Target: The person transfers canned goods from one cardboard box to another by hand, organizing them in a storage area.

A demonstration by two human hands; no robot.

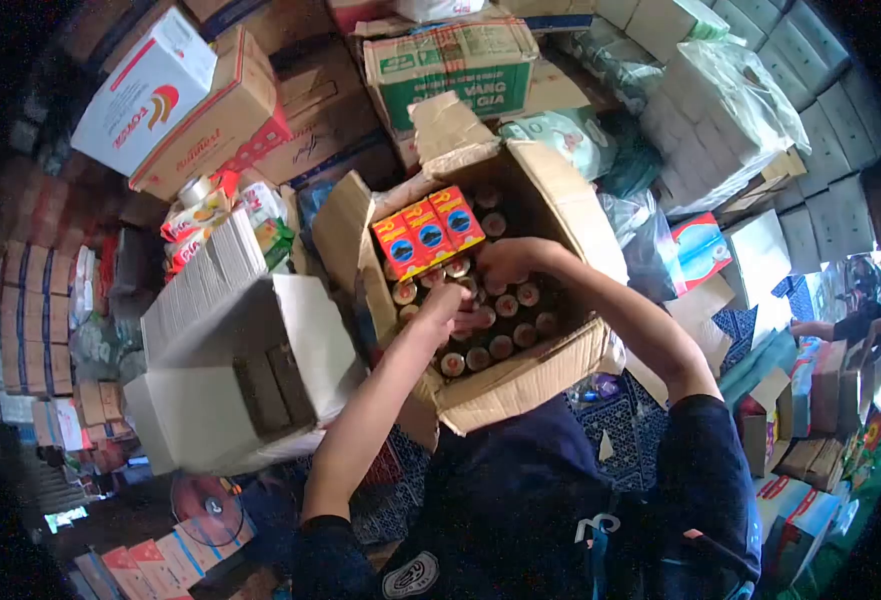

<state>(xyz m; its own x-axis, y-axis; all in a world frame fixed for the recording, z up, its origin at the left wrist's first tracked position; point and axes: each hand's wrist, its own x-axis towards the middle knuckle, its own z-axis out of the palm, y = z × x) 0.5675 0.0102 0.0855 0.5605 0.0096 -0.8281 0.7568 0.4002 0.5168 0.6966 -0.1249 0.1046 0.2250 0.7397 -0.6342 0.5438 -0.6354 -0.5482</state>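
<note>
A cardboard box (510, 405) stands open before me, its flaps folded outward, with rows of small round-topped containers (500, 347) packed upright inside. Several red and yellow boxes (428, 234) with blue round pictures lie side by side on top of them at the far left. My left hand (447, 308) reaches in just below these packs, fingers stretched over the round tops. To its right, my right hand (508, 262) dips between the containers with its fingers curled down. Its fingertips are hidden, so whatever it grips cannot be made out.
An open white carton (220, 410) stands at my left. Behind the box sits a green-and-brown carton (455, 75). Stacked cartons (200, 120) rise at the back left, and plastic-wrapped white packs (710, 120) at the back right. A red fan (207, 508) is at lower left.
</note>
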